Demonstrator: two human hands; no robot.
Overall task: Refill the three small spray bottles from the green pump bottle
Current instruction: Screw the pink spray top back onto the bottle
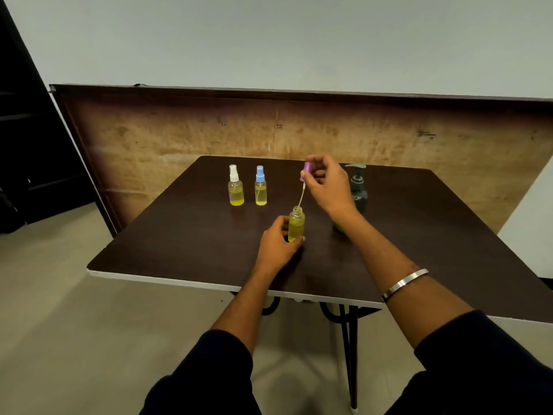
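My left hand (276, 239) grips an uncapped small bottle (296, 223) of yellow liquid standing on the dark table (191, 235). My right hand (327, 184) pinches a purple spray cap (307, 170) above it; the cap's thin dip tube (301, 197) reaches down to the bottle's mouth. Two more small bottles of yellow liquid stand capped at the back: one with a white top (235, 185), one with a blue top (260, 186). The green pump bottle (358, 187) stands behind my right wrist, partly hidden.
A wooden board (269, 130) leans against the wall behind the table. A dark shelf (30, 130) stands at the far left. The table's white front edge (179, 283) is near me, with black legs below.
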